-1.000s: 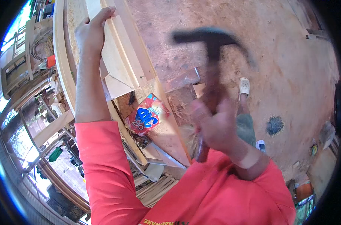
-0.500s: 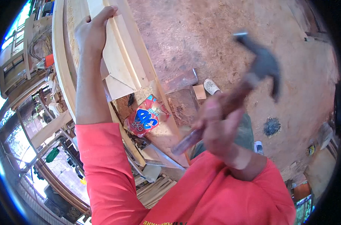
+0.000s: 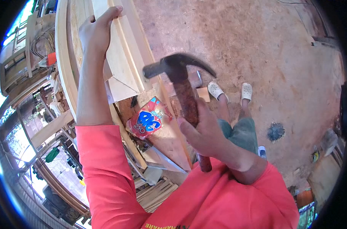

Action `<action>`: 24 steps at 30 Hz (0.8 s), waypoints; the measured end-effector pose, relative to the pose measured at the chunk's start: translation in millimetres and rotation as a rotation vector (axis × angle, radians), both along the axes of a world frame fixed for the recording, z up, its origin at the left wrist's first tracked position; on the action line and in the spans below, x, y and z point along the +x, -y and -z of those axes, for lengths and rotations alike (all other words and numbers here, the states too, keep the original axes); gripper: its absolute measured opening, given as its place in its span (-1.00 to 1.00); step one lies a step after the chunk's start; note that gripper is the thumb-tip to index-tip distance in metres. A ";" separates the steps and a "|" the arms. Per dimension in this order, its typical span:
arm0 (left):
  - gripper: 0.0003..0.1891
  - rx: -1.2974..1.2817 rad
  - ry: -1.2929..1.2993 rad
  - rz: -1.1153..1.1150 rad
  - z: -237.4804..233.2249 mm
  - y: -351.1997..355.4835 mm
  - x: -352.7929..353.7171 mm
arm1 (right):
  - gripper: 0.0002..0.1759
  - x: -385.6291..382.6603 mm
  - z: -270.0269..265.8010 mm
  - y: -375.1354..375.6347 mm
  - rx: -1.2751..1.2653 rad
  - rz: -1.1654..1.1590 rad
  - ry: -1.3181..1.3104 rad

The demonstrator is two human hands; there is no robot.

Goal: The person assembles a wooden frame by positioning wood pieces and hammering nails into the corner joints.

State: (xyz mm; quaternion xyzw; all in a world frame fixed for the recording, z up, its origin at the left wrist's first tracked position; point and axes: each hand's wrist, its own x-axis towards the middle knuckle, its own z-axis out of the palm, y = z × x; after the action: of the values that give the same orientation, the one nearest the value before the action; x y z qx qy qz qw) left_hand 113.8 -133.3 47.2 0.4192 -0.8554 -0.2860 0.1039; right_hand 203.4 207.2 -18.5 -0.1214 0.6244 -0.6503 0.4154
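Observation:
My right hand [image 3: 204, 131] is wrapped round the handle of a claw hammer [image 3: 184, 89]. The hammer is raised beside the workbench, its striking face pointing left and its claw curving right. At the top left, my left hand [image 3: 97, 32] grips a pale wooden panel [image 3: 122, 49], thumb across its raised edge and the other fingers mostly hidden. The panel lies among long light boards on the bench. Near its close end, a red plastic packet [image 3: 146, 121] with blue lettering rests on the sawdust-covered benchtop, apart from both hands.
Wood offcuts [image 3: 158, 196] are stacked below the bench. A small wooden block [image 3: 204, 94] lies on the dirt floor [image 3: 295, 76] beside my feet in pale clogs [image 3: 246, 91]. Timber, coiled cable and an orange-topped bottle [image 3: 50, 59] crowd the left side.
The hammer has swung left toward the bench, its handle turning more upright and its head now over the bench edge. My left hand has stayed on the panel.

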 end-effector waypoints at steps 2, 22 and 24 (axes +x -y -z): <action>-0.41 -0.012 0.008 0.007 -0.1 -3.6 3.0 | -0.65 -7.4 -7.3 -7.8 -0.054 0.070 0.168; -0.38 -0.121 0.031 0.078 0.4 0.6 4.2 | -0.59 6.2 15.7 6.7 0.040 -0.125 -0.082; -0.35 -0.059 -0.020 0.000 2.0 2.1 3.4 | -0.55 -4.4 6.9 3.7 0.102 -0.190 -0.001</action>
State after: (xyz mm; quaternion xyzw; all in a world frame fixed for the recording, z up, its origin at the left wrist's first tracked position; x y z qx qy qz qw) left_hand 117.1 -135.4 45.2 0.4129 -0.8624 -0.2648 0.1249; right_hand 198.9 203.5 -25.4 -0.1590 0.6425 -0.5754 0.4804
